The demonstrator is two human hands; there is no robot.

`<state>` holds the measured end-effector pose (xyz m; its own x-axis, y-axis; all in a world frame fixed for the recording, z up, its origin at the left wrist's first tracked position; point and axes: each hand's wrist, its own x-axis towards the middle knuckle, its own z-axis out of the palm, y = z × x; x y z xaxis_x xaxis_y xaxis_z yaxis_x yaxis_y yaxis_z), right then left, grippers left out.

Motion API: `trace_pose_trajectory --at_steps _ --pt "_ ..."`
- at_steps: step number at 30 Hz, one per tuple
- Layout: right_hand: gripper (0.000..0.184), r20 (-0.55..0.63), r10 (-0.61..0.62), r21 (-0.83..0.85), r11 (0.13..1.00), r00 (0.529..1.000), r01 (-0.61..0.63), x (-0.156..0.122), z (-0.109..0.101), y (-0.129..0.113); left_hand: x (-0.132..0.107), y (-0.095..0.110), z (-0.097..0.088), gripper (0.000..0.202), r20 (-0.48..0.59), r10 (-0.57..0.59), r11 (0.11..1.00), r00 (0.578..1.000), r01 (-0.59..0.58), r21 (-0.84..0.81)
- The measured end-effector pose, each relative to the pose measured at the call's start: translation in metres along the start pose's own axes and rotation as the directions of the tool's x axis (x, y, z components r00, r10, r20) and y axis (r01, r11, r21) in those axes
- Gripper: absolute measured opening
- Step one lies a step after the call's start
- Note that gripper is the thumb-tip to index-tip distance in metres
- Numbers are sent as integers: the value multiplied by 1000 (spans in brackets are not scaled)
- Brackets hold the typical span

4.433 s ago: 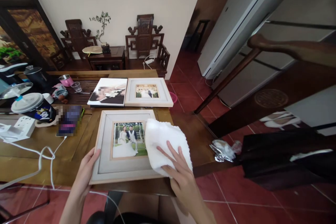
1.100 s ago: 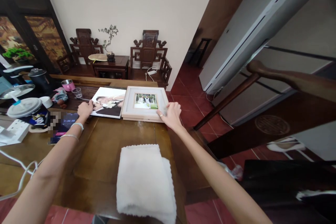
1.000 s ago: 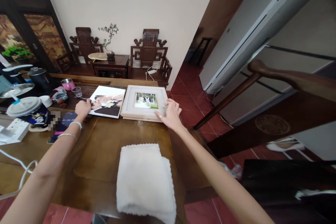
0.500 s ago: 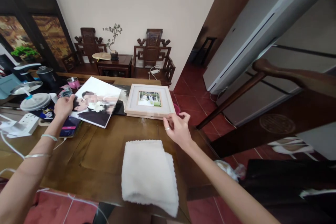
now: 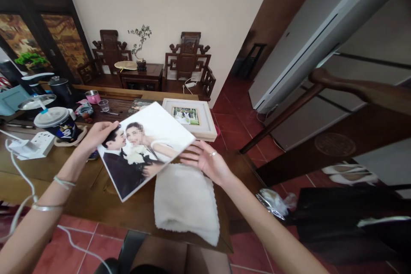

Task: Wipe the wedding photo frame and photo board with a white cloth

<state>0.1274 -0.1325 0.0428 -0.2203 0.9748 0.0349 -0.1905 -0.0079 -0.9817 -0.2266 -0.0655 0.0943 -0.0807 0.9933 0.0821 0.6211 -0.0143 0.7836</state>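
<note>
A large photo panel (image 5: 141,150) showing a couple is held tilted above the wooden table. My left hand (image 5: 100,133) grips its upper left edge, thumb on the front. At the right corner, my right hand (image 5: 207,160) has its fingers spread along the panel's edge, some of them behind or under it; whether they bear its weight I cannot tell. Beneath the panel's lower right side lies a folded white cloth (image 5: 186,205), partly covered from view. Behind the panel, a pale wooden picture frame (image 5: 205,122) with a small photo lies on the table, its left part hidden.
At left on the table (image 5: 73,192) stand a lidded drink cup (image 5: 59,126), a white power strip (image 5: 40,145) with cables, a pink mug (image 5: 93,96) and a small clear cup (image 5: 103,105). A dark wooden chair (image 5: 334,141) is close on the right.
The photo panel has been lifted and brought right and nearer, over the cloth's edge. My right hand has left the picture frame and opened at the panel's right corner.
</note>
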Motion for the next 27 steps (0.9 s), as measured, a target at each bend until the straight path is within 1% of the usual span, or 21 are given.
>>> trace_pose_trajectory --at_steps 1,2,4,7,9,11,12,13,14,15,16,17,18,19,20,21,22,23,24,25,27 --pt "34 3 95 190 977 995 -94 -1 3 -2 1 5 9 54 53 31 1000 998 -31 0" --pt "29 -1 168 326 932 986 -158 -3 4 -3 2 8 17 54 99 66 998 993 -67 6" --pt "25 -38 237 429 881 971 -198 -12 5 -4 9 14 29 52 157 125 991 980 -132 36" --pt "26 -109 239 482 862 965 -159 -31 4 0 14 26 38 44 150 203 969 968 -221 109" --pt "23 -147 234 521 844 961 -125 -43 5 3 1 41 40 32 96 273 946 957 -285 155" --pt "21 -174 246 563 819 954 -108 -52 8 7 -33 61 43 24 15 409 894 913 -404 192" --pt "20 -186 255 580 808 949 -103 -55 9 9 -59 70 45 23 -50 572 800 819 -544 251" --pt "20 -203 261 593 799 944 -94 -57 10 12 -88 78 49 19 -84 700 700 709 -657 281" --pt "20 -223 266 602 794 938 -82 -58 10 14 -119 83 54 17 -62 798 593 600 -762 261" --pt "20 -242 269 605 793 932 -72 -58 11 17 -149 84 60 15 31 875 469 483 -863 190" --pt "20 -259 272 605 793 927 -64 -57 11 20 -177 82 68 11 179 896 394 406 -914 99" --pt "20 -274 272 605 794 922 -55 -57 11 23 -200 76 76 6 337 829 448 447 -891 78" --pt "20 -287 273 607 794 918 -47 -56 12 25 -219 68 85 7 408 749 534 522 -840 95" --pt "20 -296 273 611 790 915 -38 -56 12 26 -232 57 94 25 408 645 644 646 -747 165" --pt "19 -303 272 617 786 913 -29 -55 14 27 -240 47 104 42 406 520 739 751 -634 227" --pt "18 -309 270 624 781 912 -19 -55 16 26 -245 37 114 54 385 384 818 839 -502 280" --pt "18 -313 265 629 777 912 -10 -55 18 25 -247 28 123 63 361 255 876 897 -372 308" --pt "18 -318 258 633 774 913 2 -55 20 22 -248 22 131 67 348 144 916 927 -258 308" --pt "19 -323 246 633 774 914 15 -55 23 19 -248 18 138 67 339 58 945 939 -161 284" --pt "20 -331 232 629 777 915 30 -56 25 15 -248 16 144 66 336 4 967 942 -89 237" --pt "23 -352 201 609 791 914 61 -58 26 6 -244 15 148 59 313 -33 994 949 -2 112"
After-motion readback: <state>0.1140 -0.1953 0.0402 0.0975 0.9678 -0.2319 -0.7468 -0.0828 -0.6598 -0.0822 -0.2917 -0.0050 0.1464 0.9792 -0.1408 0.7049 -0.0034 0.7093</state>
